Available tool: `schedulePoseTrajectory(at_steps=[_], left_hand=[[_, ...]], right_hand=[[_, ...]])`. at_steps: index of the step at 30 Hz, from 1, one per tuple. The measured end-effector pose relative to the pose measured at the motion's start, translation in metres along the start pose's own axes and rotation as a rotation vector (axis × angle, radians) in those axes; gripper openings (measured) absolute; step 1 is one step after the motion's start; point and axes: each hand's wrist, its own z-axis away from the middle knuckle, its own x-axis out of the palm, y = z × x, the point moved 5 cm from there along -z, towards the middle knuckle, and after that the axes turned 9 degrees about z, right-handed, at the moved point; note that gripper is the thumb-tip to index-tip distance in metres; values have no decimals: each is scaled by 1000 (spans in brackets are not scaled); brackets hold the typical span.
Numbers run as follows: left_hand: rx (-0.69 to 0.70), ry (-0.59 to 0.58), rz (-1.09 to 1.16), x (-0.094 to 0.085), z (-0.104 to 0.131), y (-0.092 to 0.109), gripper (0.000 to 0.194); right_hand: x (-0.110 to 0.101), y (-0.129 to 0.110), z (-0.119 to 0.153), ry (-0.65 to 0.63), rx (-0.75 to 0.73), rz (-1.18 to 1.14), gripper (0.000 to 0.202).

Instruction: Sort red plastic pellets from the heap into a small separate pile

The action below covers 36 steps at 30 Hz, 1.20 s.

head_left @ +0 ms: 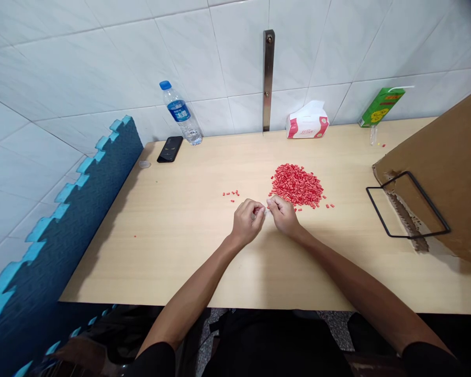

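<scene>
Left hand (247,224), right hand (284,215) nearly meeting, fingertips drawn in – grip contents can't be told; red pieces (296,184) heaped just beyond right – close fingertip work, likely needing steadiness

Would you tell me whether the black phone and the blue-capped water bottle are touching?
Apart: the head view shows a strip of bare tabletop between the black phone and the base of the blue-capped water bottle.

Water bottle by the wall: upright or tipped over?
Upright: the bottle stands on its base on the table, blue cap at the top.
</scene>
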Motion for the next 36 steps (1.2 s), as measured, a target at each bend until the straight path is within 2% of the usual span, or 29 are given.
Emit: schedulePoseTrajectory(at_steps=[5,14,36], left_hand=[[4,-12,8,1,-1,0,16],[-39,-6,151,-3,-5,-1,17],[-53,-8,185,-2,-4,-7,17]], right_hand=[[0,-1,1,-10,3,16,33],[0,2,1,-13,2,24,34],[-1,0,2,-32,-11,84,35]])
